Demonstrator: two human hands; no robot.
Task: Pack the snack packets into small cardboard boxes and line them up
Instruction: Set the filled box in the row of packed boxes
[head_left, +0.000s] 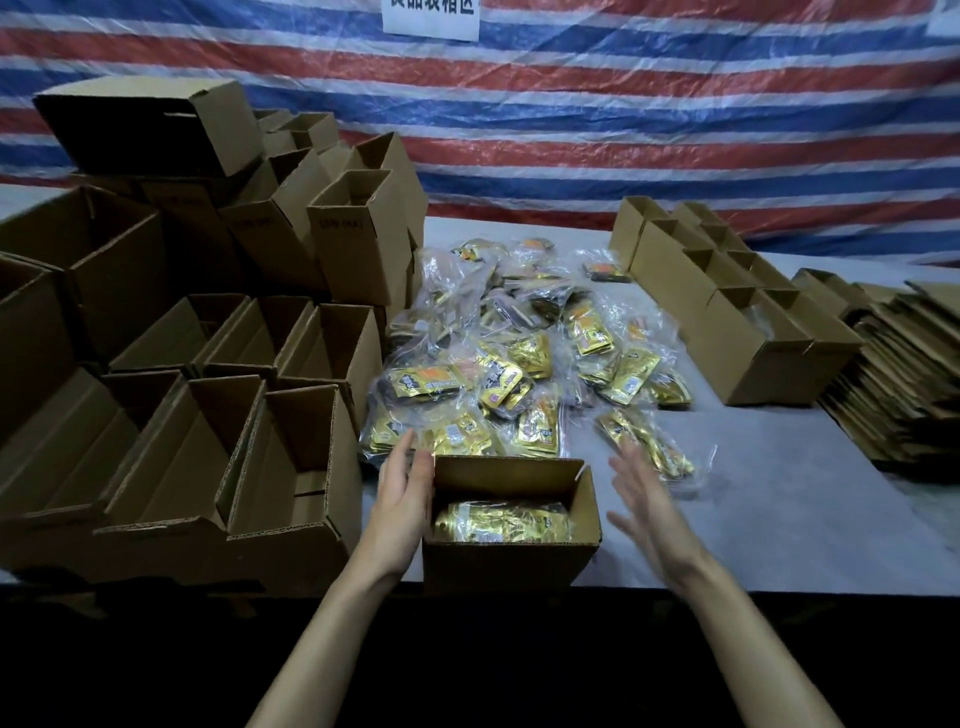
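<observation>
presently, one small cardboard box (506, 561) stands open at lower centre, long axis across the frame, with gold snack packets (501, 522) lying flat inside. the left hand (400, 499) lies against its left end wall, fingers straight, gripping nothing. the right hand (644, 499) hovers just off the right end wall, fingers spread and released, not touching. the left hand is the nearer. the loose packet pile (519, 353) lies beyond the fingertips at mid-frame, too many to count. lined-up boxes (727, 322) at upper right stand in two files, roughly four each; the count is uncertain. judgement: the box looks ready to join that line.
</observation>
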